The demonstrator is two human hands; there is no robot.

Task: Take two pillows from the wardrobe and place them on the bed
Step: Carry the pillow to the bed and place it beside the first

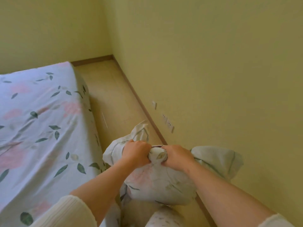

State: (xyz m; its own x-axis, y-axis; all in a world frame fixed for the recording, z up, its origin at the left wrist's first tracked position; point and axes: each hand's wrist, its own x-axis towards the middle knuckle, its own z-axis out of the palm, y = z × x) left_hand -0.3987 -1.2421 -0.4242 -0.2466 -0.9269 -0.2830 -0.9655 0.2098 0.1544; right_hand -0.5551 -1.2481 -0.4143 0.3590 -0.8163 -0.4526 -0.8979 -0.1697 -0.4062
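Cream sleeves [68,213] sit pushed back. Left hand [136,153] and right hand [177,155] each clench bunched pillow [157,179] fabric, holding it off the floor [114,104] beside the bed [41,112] edge.

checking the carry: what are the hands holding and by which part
A floral pillow, gripped by left hand and right hand at its bunched top fabric.

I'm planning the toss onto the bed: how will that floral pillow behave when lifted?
Probably floppy: the pillow bunches where the left hand and right hand grip it. Likely light for its bulk: it is held by bunched cloth only.
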